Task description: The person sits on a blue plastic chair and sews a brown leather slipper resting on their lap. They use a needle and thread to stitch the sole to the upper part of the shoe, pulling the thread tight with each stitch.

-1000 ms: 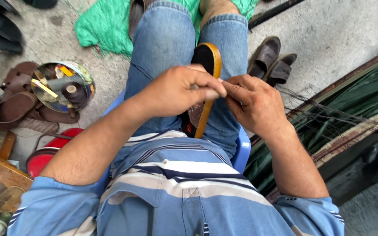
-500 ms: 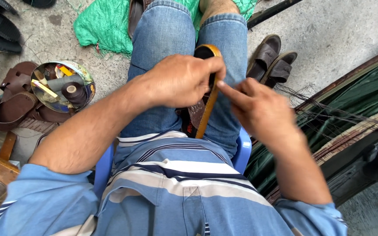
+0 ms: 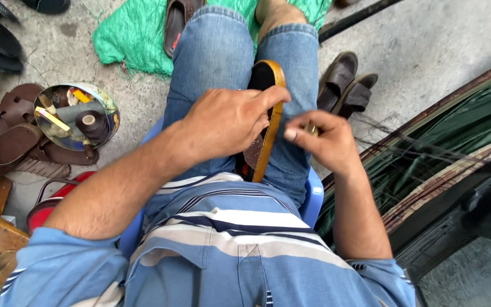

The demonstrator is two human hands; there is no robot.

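Bare concrete (image 3: 427, 51) lies open past the right knee, beyond the brown shoes (image 3: 348, 85). On the left, a cluttered tin (image 3: 75, 116) and sandals (image 3: 12, 142) crowd the floor (little room there).

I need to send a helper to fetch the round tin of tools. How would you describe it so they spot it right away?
Start at the green cloth on the concrete ground, then look just below its left end. The round tin sits there beside brown sandals. It alone is shiny metal, holding a dark thread spool and yellow-handled tools.
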